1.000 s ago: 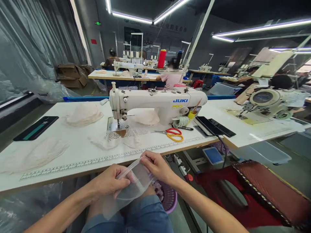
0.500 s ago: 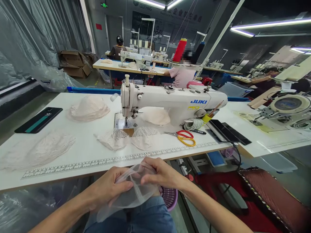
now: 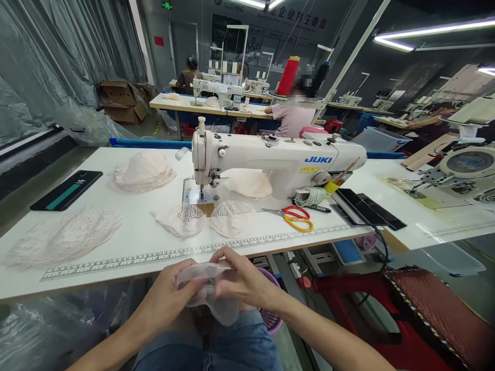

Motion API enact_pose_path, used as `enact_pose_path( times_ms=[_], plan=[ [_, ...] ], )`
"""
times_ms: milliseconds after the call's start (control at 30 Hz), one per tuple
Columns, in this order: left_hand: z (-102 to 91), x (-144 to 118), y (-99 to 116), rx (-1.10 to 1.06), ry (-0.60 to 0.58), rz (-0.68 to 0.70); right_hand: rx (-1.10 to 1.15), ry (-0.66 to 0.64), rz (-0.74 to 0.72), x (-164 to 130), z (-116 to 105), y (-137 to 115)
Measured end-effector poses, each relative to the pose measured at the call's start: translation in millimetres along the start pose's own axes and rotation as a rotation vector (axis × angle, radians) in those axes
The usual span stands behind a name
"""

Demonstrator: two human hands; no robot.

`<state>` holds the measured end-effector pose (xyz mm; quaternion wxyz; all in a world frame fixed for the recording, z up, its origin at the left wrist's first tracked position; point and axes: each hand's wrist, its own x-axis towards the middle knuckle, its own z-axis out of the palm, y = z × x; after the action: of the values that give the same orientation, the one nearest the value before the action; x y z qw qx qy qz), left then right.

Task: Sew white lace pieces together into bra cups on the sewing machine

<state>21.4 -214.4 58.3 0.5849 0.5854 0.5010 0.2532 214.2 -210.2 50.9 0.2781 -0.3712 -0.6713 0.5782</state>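
Sheer white, translucent fabric piece (image 3: 226, 310), soft and crumpled, is held in front of the white JUKI sewing machine (image 3: 280, 159), below its tabletop and above blue denim shorts (image 3: 247, 342). The left hand (image 3: 170, 293) pinches the fabric's left side, thumb on top; the right hand (image 3: 242, 281) grips the other side, thumb and fingers closed together. Neither hand is nearer, since both touch it: the piece lies rightward of the left hand and leftward of the right. Its upper edge runs crosswise, roughly along the machine's length, while a loose flap droops toward the lap; the folds hide its true long axis. The machine's needle end is ahead of the hands, well apart from the fabric.

Below and right of the machine, a purple plastic basket (image 3: 274, 323) shows beside the right forearm. On the white tabletop (image 3: 135, 211), a printed ruler strip (image 3: 154, 256) runs in front of the machine. Next come two cream lace-edged fabric pieces (image 3: 181, 221), side by side before its needle, and metal scissors with red and yellow handles (image 3: 285, 213), right of them. A smooth cream fabric piece (image 3: 251, 185) rests beneath the machine's arm. Beyond the machine sits a co-worker in a pink top (image 3: 294, 118).
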Motion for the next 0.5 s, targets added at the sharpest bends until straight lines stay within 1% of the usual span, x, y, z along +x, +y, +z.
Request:
enact_pose_path(
  times_ms=[67,133,200,233,300,333,400,500],
  plan=[
    [-3.4,-8,-1,-0.065,0.053,-0.042,0.001,-0.035,0.017,-6,-4,6],
    [-5.6,-15,-6,-0.083,0.074,-0.099,-0.007,0.034,0.025,-10,-9,8],
    [-5.1,-18,-11,-0.085,0.028,-0.131,0.055,0.116,0.017,-10,-12,7],
    [-3.7,-18,-13,-0.099,-0.012,-0.119,0.103,0.117,0.011,-9,-12,6],
    [0.2,-13,-12,-0.147,-0.076,-0.056,0.162,0.046,0.016,-4,-11,2],
    [2.2,-8,-9,-0.17,-0.091,-0.033,0.15,0.013,0.02,-1,-10,1],
    [5.3,3,-1,-0.181,-0.126,-0.011,0.039,0.002,0.019,3,-10,-2],
    [8.3,18,9,-0.075,-0.171,-0.02,-0.201,0.063,0.016,1,-15,-7]
  ],
)
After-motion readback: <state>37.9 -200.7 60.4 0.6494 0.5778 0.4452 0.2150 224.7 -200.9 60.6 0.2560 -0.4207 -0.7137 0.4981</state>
